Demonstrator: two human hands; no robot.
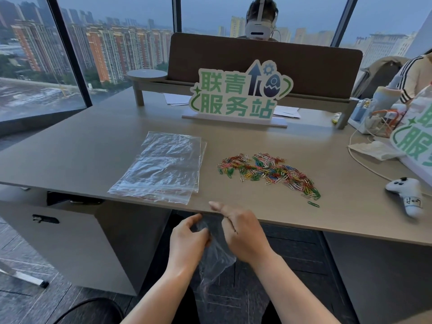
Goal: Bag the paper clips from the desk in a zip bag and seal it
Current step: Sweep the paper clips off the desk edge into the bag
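Far left on my feed: tall window glass with city towers behind it, then the wide grey-brown wooden desk running across the view.

Left-centre on the desk: a flat stack of clear plastic zip bags, crinkled, thin red seal lines along the near edge; the stack lies close to the desk's front edge, apart from the clips.

Below the desk edge, centre: left hand, fingers curled, pinching the top of a single clear plastic zip bag. The bag hangs down between both hands, in front of the desk and below its surface. I cannot tell whether its mouth is parted or sealed (plastic too transparent against the dark floor).

Just right of it: right hand, fingers curled and pinching the same bag's top edge, thumb lying against the desk's front edge.

Behind, centre-back: a white and green cut-out sign with large characters, upright on a pale base, in front of a brown felt desk divider.

Right of centre on the desk: a loose scattered pile of multicoloured paper clips, spread flat, none in the held bag as far as I can see.

Far right: a white game controller near the desk edge, a white cable beyond it
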